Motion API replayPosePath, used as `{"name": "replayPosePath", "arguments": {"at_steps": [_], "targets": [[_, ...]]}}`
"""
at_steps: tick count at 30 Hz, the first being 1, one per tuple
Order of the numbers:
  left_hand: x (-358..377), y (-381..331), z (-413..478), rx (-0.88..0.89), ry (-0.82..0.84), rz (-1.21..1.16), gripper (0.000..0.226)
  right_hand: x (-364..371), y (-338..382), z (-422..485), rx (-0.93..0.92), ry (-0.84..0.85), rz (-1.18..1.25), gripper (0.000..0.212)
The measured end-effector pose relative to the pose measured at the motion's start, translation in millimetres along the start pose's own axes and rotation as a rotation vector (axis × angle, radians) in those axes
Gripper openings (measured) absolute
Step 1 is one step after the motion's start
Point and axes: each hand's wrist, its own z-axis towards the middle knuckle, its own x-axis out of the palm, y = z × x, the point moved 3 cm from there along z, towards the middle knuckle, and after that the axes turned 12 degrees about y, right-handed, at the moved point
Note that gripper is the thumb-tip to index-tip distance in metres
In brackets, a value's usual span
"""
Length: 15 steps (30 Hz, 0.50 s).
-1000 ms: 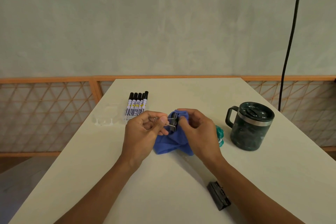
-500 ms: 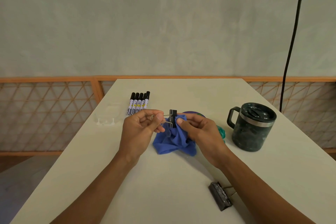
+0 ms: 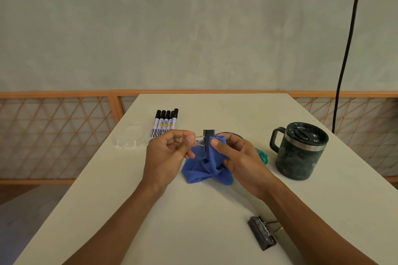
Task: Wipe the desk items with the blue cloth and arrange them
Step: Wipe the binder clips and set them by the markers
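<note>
One black wire-handled clip (image 3: 208,135) against crumpled blue cloth (image 3: 204,170).

Plain blue covering cloth (image 3: 204,170); black covering binder clip (image 3: 208,138); markers (image 3: 164,125) wearing black caps, black-striped white barrels; mug (image 3: 299,157) showing mottled dark green, silver band.

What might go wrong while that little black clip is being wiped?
1. The left hand pinches the binder clip only by its wire handles; rubbing with the blue cloth in the right hand might twist it loose.
2. The second clip lies beside the right forearm, which might knock it.
</note>
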Motion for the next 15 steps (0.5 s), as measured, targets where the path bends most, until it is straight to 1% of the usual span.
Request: {"name": "replayPosePath", "arguments": {"at_steps": [4, 6, 9, 11, 13, 15], "targets": [[-4.0, 2.2, 1.2, -0.006, -0.003, 0.010, 0.007, 4.7, 5.1, -3.5, -0.063, -0.064, -0.200, 0.025], [-3.7, 4.0, 1.5, -0.018, 0.037, 0.024, 0.008, 5.1, 6.5, -5.1, -0.104, -0.099, -0.208, 0.028], [0.6, 7.7, 2.8, -0.037, 0.167, 0.059, 0.008, 2.6, 9.0, -5.6, -0.135, -0.148, -0.178, 0.039], [3.2, 9.9, 2.6, -0.052, 0.233, 0.064, 0.008, -0.3, 9.3, -5.9, -0.141, -0.188, -0.174, 0.034], [4.8, 10.6, 2.3, -0.068, 0.242, 0.033, 0.008, -2.2, 9.6, -6.4, -0.148, -0.204, -0.173, 0.030], [3.1, 11.0, 2.9, -0.092, 0.196, -0.014, 0.009, -1.4, 10.5, -6.4, -0.151, -0.154, -0.147, 0.032]]}}
